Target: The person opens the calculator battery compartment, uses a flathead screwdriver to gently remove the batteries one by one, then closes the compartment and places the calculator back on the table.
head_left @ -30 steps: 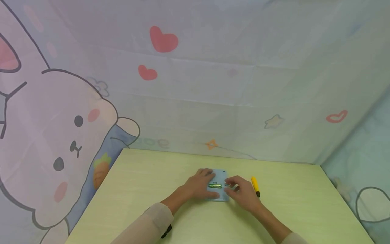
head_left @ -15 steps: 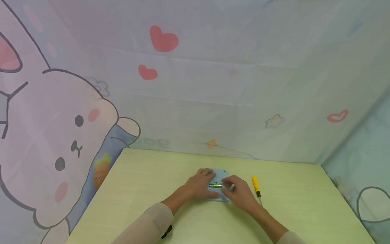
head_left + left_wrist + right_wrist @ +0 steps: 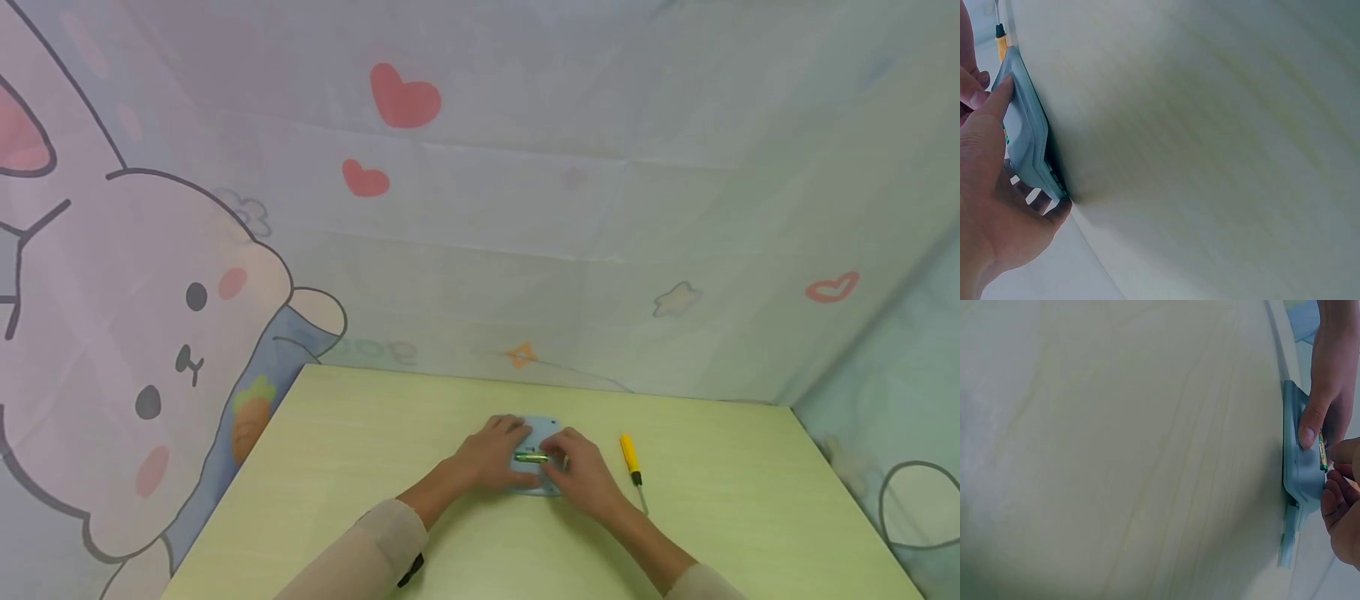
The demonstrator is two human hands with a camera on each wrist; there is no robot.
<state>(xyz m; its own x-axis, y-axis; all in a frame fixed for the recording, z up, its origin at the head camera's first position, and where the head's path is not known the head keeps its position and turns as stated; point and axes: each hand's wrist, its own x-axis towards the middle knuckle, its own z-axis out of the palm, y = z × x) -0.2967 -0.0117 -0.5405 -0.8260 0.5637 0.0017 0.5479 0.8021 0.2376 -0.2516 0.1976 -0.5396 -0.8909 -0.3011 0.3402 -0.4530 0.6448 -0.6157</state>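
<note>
A light-blue flat device (image 3: 542, 431) lies on the table, its back face up with rounded corners. My left hand (image 3: 491, 454) grips it from the left, thumb on the face and fingers round the far edge in the left wrist view. A green battery (image 3: 531, 457) sits in the slot at the device's middle. My right hand (image 3: 588, 475) comes in from the right, thumb and forefinger curled about the battery's right end. In the right wrist view the battery (image 3: 1322, 452) shows beside the left thumb; the exact fingertip contact is partly hidden.
A yellow-handled screwdriver (image 3: 630, 455) lies on the table (image 3: 375, 417) to the right of the right hand, its shaft toward me. A dark strap-like piece (image 3: 411, 570) shows under the left sleeve. A printed cloth (image 3: 480, 250) hangs behind the table.
My right hand has moved a little left, its fingertips coming in to the battery's right end. More of the screwdriver's shaft shows. The left hand and the device stay put.
</note>
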